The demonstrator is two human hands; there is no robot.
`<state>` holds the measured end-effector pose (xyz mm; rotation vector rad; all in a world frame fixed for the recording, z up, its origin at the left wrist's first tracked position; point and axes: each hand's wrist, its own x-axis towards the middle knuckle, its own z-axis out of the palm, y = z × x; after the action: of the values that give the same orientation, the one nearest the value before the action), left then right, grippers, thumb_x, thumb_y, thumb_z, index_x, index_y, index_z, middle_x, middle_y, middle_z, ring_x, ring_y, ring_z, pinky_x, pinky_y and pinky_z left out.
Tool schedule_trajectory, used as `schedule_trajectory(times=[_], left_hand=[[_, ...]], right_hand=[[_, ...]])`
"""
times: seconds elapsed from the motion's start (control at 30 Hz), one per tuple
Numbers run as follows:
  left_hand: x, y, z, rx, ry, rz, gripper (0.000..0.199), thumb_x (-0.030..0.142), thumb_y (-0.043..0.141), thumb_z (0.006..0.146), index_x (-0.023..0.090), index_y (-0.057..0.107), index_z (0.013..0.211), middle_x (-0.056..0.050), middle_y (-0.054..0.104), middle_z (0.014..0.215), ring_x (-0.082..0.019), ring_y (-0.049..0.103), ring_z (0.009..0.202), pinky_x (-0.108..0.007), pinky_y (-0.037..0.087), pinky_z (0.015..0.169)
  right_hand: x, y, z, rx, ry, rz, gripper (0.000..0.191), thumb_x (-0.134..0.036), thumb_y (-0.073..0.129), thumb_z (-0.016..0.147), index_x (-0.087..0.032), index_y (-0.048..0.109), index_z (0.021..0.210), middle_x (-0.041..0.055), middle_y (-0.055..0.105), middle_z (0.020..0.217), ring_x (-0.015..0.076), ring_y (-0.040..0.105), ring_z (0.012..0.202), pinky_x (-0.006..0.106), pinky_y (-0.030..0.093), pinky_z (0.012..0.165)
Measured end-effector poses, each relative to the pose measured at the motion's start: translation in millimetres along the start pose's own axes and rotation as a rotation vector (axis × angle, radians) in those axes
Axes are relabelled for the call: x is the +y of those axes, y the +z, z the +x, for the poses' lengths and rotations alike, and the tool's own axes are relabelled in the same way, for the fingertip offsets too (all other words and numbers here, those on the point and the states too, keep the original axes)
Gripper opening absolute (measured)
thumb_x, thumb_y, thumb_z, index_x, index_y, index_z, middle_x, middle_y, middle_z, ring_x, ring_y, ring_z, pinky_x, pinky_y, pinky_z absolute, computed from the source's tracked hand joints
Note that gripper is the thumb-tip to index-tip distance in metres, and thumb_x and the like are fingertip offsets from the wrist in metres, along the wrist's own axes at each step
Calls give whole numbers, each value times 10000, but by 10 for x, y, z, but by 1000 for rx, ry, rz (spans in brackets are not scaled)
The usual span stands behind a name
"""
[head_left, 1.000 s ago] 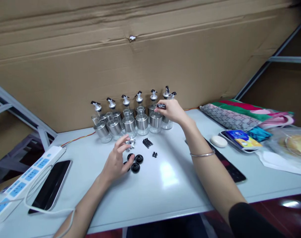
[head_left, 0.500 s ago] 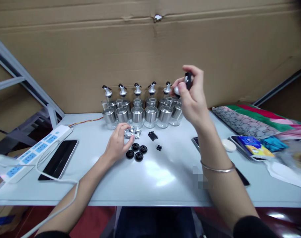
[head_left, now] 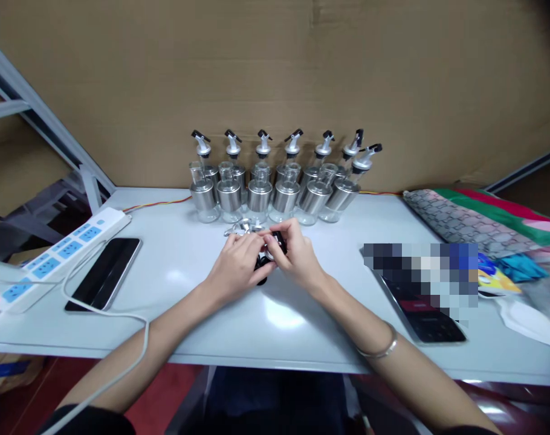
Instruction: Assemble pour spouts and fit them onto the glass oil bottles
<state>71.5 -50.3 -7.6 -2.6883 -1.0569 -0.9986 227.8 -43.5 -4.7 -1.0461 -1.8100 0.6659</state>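
Observation:
My left hand (head_left: pixel 239 263) and my right hand (head_left: pixel 297 254) meet over the middle of the table, fingertips together. In my right hand's curled fingers is a small black object (head_left: pixel 280 241) with a pale mark. A silvery bit shows between the fingertips. My left hand's fingers are closed, and what they pinch is hidden. Just behind them lie silver pourer parts (head_left: pixel 244 227). Black round stoppers (head_left: pixel 262 279) show partly beneath my hands. Glass bottles with steel sleeves stand behind in two rows. The front-right bottle (head_left: pixel 342 194) carries a silver pourer (head_left: pixel 364 158) with a black flap.
The back-row bottles have pourers, such as the leftmost pourer (head_left: pixel 201 143). A power strip (head_left: pixel 61 257), a white cable (head_left: pixel 145 332) and a phone (head_left: pixel 105 275) are at left. Another phone (head_left: pixel 431 320), partly pixelated, and patterned fabric (head_left: pixel 465 217) lie at right. Cardboard (head_left: pixel 275 72) stands behind.
My right hand has come down from the front-right bottle to the table's middle, still holding the black object. My left hand has moved right to meet it. The front-right bottle's pourer is uncovered.

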Motion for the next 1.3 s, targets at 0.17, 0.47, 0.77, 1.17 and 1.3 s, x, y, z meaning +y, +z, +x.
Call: schedule_trajectory(times=[0.17, 0.47, 0.77, 1.17, 1.3], left_hand=[[-30, -38, 16, 30, -4, -46, 148, 243, 443, 858, 156, 482, 971, -81, 647, 917, -219, 598, 848, -345, 388, 742], [-25, -22, 15, -43, -41, -225, 299, 460, 452, 905, 164, 477, 935, -48, 601, 851, -183, 559, 761, -310, 404, 713], [-24, 4, 4, -157, 37, -251, 258, 347, 502, 902, 189, 444, 707, 28, 550, 660, -127, 502, 601, -282, 363, 652], [-75, -68, 61, -9, 199, -94, 318, 438, 416, 945, 172, 488, 785, -11, 600, 689, -139, 529, 629, -287, 385, 667], [-194, -149, 68, 61, 107, -25, 309, 430, 414, 940, 180, 476, 769, -16, 589, 688, -153, 526, 640, -297, 384, 665]], right_hand=[[22, -109, 43, -40, -168, -75, 236, -368, 543, 851, -211, 435, 989, 79, 671, 898, 169, 648, 738, 285, 507, 657], [44, -175, 48, 72, -373, -226, 300, -496, 605, 812, -203, 544, 826, 6, 609, 640, 135, 561, 557, 248, 438, 536], [-2, -156, 49, 4, -543, -515, 474, -567, 386, 899, -200, 507, 625, 19, 501, 531, 146, 432, 504, 280, 298, 525], [-33, -247, 23, 88, -291, -308, 451, -373, 199, 985, -211, 453, 649, -4, 496, 503, 111, 431, 421, 246, 319, 487], [78, -435, 150, 153, -49, -397, 263, -346, 363, 938, -214, 476, 741, -13, 507, 551, 132, 457, 476, 254, 318, 517]])
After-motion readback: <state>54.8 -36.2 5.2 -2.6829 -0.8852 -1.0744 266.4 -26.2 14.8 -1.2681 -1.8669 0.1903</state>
